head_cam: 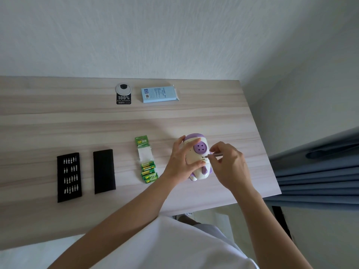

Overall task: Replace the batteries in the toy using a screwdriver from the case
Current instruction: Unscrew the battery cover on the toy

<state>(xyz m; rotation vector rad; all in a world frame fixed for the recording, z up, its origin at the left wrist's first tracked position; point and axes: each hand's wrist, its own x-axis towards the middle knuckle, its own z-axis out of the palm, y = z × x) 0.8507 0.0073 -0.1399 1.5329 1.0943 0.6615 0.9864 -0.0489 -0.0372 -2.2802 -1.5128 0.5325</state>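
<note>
- Slipping of the screwdriver (pixel 215 155) tip out of the screw is the main risk, I think, if the right hand (pixel 228 163) tilts it or presses too lightly.
- Toy (pixel 196 150) lies on the desk (pixel 233 123) and may roll if the left hand (pixel 180 161) loosens.
- Left fingers are spread and curl around the toy; right fingers pinch the thin screwdriver, its tip touching the toy.

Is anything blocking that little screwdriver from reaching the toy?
Nothing visible does. The thin metal screwdriver, pinched in the right hand, has its tip at the white-and-purple plastic toy. The left hand grips the toy's other side, clear of the tip.
</note>
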